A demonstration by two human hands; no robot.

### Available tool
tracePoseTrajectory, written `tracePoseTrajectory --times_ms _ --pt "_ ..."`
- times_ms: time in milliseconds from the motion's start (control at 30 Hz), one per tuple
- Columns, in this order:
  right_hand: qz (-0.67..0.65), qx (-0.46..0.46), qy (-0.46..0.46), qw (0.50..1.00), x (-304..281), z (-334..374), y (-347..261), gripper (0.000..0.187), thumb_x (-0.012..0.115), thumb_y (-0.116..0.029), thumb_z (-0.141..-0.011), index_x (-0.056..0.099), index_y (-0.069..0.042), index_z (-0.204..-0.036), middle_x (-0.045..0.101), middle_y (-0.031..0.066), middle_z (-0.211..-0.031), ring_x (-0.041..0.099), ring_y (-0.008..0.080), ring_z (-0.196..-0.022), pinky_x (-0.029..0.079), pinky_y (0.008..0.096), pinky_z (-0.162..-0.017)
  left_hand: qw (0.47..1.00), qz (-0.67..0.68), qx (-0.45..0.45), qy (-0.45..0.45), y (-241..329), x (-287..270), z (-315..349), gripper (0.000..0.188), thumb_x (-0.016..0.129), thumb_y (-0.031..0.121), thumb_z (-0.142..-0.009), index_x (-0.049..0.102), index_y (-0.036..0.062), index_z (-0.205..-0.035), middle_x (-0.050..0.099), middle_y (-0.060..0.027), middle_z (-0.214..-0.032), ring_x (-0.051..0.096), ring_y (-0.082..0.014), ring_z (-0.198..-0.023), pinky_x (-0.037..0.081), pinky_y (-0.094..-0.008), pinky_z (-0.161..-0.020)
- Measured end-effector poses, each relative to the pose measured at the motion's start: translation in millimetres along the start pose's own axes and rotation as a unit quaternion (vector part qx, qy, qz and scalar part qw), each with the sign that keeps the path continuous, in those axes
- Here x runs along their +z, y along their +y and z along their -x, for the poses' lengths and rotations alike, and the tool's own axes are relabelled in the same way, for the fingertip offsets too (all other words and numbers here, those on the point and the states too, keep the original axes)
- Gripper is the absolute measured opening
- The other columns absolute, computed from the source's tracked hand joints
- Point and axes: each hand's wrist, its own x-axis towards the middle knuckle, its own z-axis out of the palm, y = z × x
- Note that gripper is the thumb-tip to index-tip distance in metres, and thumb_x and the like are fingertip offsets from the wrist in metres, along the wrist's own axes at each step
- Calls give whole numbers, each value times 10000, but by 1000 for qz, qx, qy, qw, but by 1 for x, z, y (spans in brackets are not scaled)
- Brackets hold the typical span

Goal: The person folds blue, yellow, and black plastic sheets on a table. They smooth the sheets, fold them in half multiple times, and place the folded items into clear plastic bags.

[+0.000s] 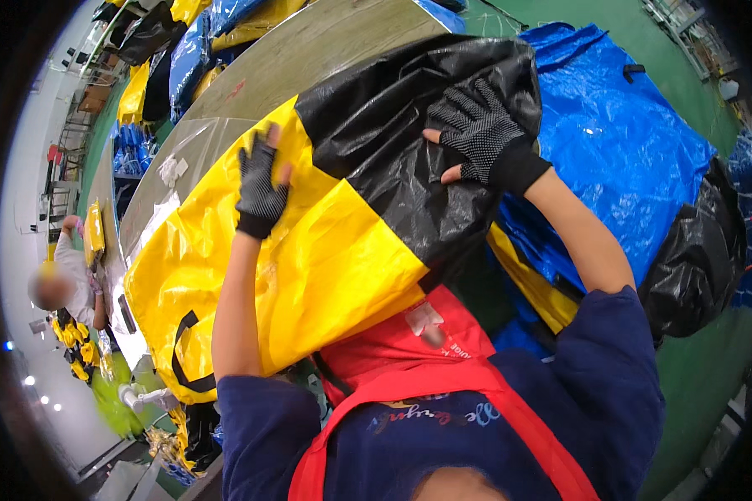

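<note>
A large yellow and black plastic cover (309,250) lies spread over the table in front of me, its yellow part on the left and black part on the right. It looks like a big bag, with a black strap (184,355) looped at its lower left. My left hand (263,184), in a dark dotted glove with bare fingertips, is stretched out over the yellow part near the colour seam. My right hand (480,134), gloved the same way, lies flat with fingers spread on the black part. Neither hand grips anything.
A blue plastic sheet (610,142) is heaped to the right, with black plastic (693,259) beside it. The table (309,54) shows beyond the cover. Folded blue and yellow pieces (192,71) are piled at the far left. Another person (79,275) stands at the left.
</note>
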Motion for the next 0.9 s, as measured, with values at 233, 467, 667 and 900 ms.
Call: tracePoseTrajectory --times_ms 233,467,667,900 --pt "-40 -112 38 992 2 75 -114 593 633 -418 -722 550 -129 -1233 528 134 -1279 459 333 -1217 268 544 -1054 968 -114 96 -201 57 -4 105 828 521 667 -748 403 143 -1378 305 -183 -1452 205 -383 -1370 5 -601 -1090" --pt "-106 -57 81 989 -24 68 -110 239 527 -188 -858 670 -92 -1024 630 167 -1095 585 326 -1042 416 454 -971 969 -30 240 -54 74 -28 -2 595 537 546 -820 530 156 -1269 448 -167 -1343 392 -396 -1234 270 -509 -1041" --pt "-120 -163 -285 937 -116 -94 -66 240 629 -289 -806 689 -131 -976 671 134 -874 649 272 -749 535 392 -690 922 110 333 -165 78 62 5 534 563 385 -856 458 154 -1326 436 -168 -1357 358 -345 -1294 226 -470 -1085" --pt "-314 -38 -298 901 13 -137 13 472 726 -256 -743 621 -36 -1148 640 128 -1130 586 263 -1061 420 313 -951 879 382 -95 -270 -47 5 118 447 587 228 -863 485 63 -1267 448 -162 -1353 415 -321 -1270 329 -423 -1051"
